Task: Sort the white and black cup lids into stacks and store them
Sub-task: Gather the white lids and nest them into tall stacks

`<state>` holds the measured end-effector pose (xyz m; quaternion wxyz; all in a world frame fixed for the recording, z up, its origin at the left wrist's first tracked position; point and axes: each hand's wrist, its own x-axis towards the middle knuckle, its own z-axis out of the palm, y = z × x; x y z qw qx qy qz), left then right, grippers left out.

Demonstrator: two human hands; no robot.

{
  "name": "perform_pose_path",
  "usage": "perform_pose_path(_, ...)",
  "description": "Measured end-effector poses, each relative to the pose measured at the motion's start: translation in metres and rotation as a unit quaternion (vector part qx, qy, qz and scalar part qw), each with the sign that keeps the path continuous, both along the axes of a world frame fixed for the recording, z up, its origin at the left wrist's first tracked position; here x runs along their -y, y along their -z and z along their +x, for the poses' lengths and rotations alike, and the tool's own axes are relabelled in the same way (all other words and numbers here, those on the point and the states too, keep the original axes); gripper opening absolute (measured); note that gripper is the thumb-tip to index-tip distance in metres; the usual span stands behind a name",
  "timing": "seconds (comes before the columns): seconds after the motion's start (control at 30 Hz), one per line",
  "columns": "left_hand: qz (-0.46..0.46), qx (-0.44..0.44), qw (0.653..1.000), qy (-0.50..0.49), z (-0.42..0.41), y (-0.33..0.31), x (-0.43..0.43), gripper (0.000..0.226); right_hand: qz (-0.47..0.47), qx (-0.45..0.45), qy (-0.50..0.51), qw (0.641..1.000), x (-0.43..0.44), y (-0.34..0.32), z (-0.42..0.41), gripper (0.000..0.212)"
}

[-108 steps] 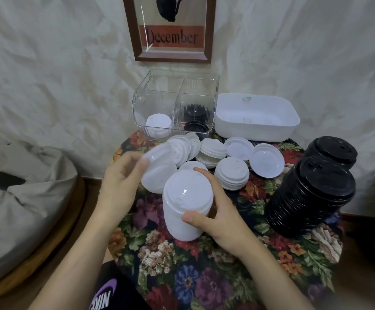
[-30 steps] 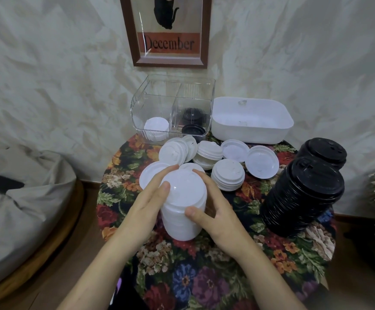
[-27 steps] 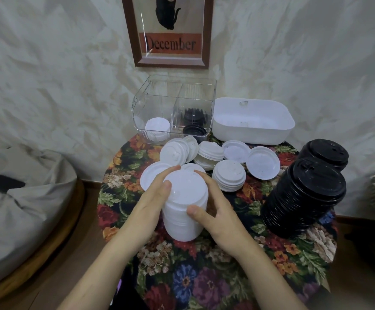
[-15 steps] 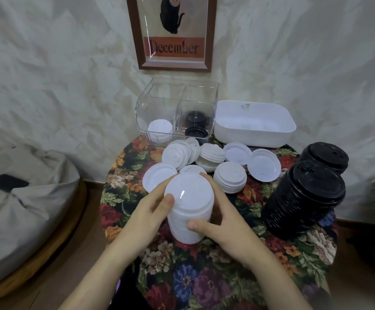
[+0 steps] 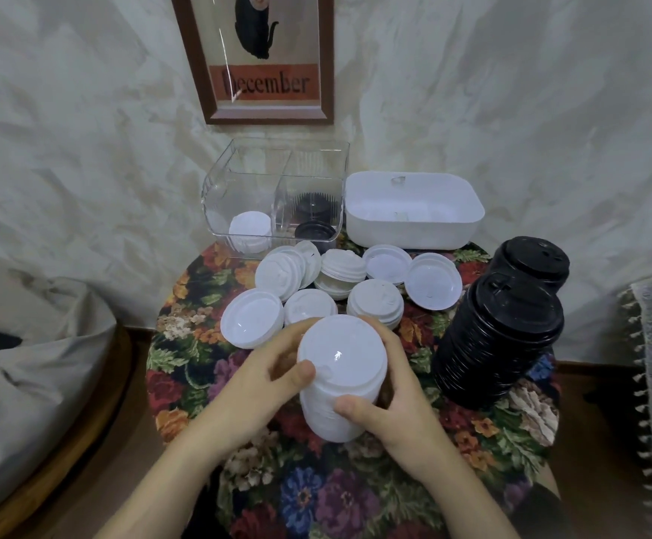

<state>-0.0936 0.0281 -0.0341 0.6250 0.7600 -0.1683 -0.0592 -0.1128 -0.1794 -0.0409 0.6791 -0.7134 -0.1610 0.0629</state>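
1. I see both hands wrapped around a tall stack of white plastic cup lids (image 5: 341, 377), held over the near part of the round floral-cloth table (image 5: 355, 496).
2. My left hand (image 5: 256, 387) is curled on the stack's left side, thumb pressed at the top lid's rim.
3. My right hand (image 5: 390, 414) grips the right side, thumb across the front of the stack and fingers behind it.
4. Loose white lids and short white piles (image 5: 374, 303) lie just beyond the hands.
5. Two tall stacks of black plastic lids (image 5: 499, 336) stand on the right, touching each other.
6. At the back, a clear two-compartment plastic bin (image 5: 273, 204) holds white lids on its left and black lids on its right; a white rectangular tub (image 5: 413, 227) sits beside it.
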Motion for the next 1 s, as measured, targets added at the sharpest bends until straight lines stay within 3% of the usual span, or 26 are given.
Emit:
perform_pose_path(0.07, -0.018, -0.034, 0.999, -0.033, 0.017, 0.001, -0.003, 0.039, 0.002, 0.001, 0.007, 1.000, -0.001, 0.001, 0.001, 0.088)
perform_pose_path(0.13, -0.057, -0.052, 0.994, -0.078, 0.035, -0.007, 0.000, 0.041, 0.006, -0.003, 0.008, 1.000, -0.002, 0.002, 0.001, 0.086)
perform_pose_path(0.27, 0.007, 0.038, 0.995, -0.094, 0.080, -0.028, 0.023, 0.019, 0.013, -0.013, 0.007, 1.000, -0.002, 0.005, 0.000, 0.082)
perform_pose_path(0.4, 0.149, 0.116, 0.981, -0.031, 0.129, -0.040, 0.060, 0.022, 0.012, -0.027, 0.009, 1.000, 0.000, 0.005, 0.000, 0.085)
perform_pose_path(0.57, 0.353, 0.188, 0.914, 0.074, 0.180, -0.037, 0.105, 0.042, 0.000, -0.031, 0.014, 0.999, 0.002, 0.005, -0.001, 0.085)
perform_pose_path(0.77, 0.449, 0.181, 0.858, 0.169, 0.227, -0.032, 0.146, 0.075, -0.018, -0.037, 0.014, 0.999, 0.006, 0.002, 0.000, 0.084)
perform_pose_path(0.87, 0.465, 0.175, 0.849, 0.179, 0.239, -0.019, 0.154, 0.066, -0.022, -0.037, 0.018, 0.999, 0.008, 0.004, -0.001, 0.085)
perform_pose_path(0.97, 0.436, 0.188, 0.864, 0.166, 0.241, -0.011, 0.154, 0.030, -0.024, -0.034, 0.028, 0.999, 0.007, 0.005, 0.000, 0.087)
perform_pose_path(1.0, 0.426, 0.184, 0.871, 0.160, 0.240, -0.011, 0.152, 0.028, -0.023, -0.034, 0.030, 0.999, 0.007, 0.005, 0.000, 0.088)
